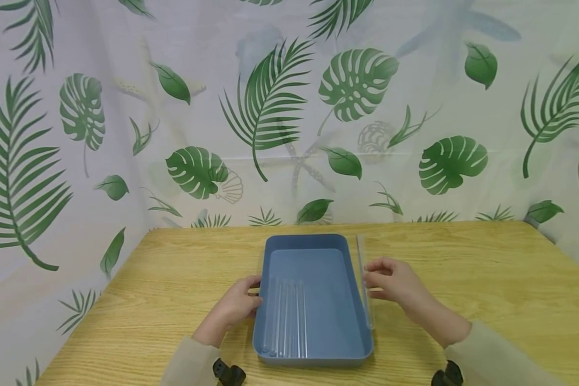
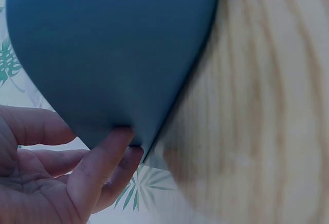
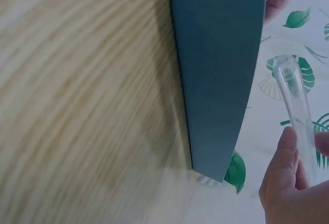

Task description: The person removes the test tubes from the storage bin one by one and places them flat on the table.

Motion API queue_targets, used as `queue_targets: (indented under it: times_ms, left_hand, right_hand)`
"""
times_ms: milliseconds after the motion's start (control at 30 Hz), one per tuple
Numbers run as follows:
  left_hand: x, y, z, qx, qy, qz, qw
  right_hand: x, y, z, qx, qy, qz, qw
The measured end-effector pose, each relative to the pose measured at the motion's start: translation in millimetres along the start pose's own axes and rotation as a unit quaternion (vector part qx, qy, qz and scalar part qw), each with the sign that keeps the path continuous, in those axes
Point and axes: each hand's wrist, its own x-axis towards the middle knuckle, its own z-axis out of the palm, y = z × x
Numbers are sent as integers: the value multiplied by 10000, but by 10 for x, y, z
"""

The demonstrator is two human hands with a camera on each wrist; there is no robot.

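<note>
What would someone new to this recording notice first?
The blue tray low in the middle of the head view stands out first, clear tubes side by side in its near left part. Next comes the right hand, holding another clear tube along the tray's right side. Green leaves cover the pale backdrop behind.

Soft, even light fills the head view; thin bright glints line the tubes (image 1: 291, 321) between the left hand (image 1: 236, 301) and right hand (image 1: 395, 281), while the tube (image 1: 361, 249) in the latter looks faint. Both wrist views are dimmer and bluish, lens distortion bowing the tray (image 3: 218, 70). Beyond the left hand the table (image 2: 267, 100) blurs; across from the right hand, soft shadow edges the tray.
</note>
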Motion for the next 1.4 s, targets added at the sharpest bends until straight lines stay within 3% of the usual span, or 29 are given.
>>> queue_targets:
  times_ms: [1000, 1400]
  left_hand:
    - [7, 12, -22, -65, -49, 2, 10000]
    - [4, 15, -25, -46, -16, -11, 10000]
  right_hand:
    - [155, 234, -41, -541, 108, 306, 9980]
    - [201, 276, -15, -1065, 168, 391, 9934]
